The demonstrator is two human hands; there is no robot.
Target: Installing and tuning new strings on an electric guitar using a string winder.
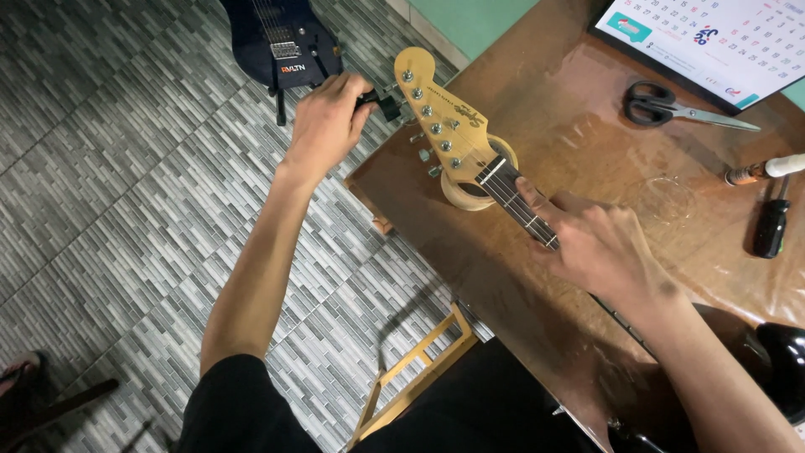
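An electric guitar lies on a brown table [503, 277], its pale wooden headstock [440, 113] jutting past the table corner and resting on a round wooden neck support [461, 195]. My left hand [325, 117] is closed on a small black winder tool [384, 104] set against a tuning peg at the headstock's left side. My right hand [599, 243] lies over the dark fretboard [520, 197], fingers pressing on the strings just below the nut. The guitar's black body [780, 365] shows at the lower right.
Black-handled scissors [662, 105], a calendar sheet [713, 38], a white-handled tool [767, 169] and a black-handled screwdriver [771, 226] lie on the table's far side. A dark blue guitar [281, 42] stands on the tiled floor. A wooden frame [415, 365] sits below the table.
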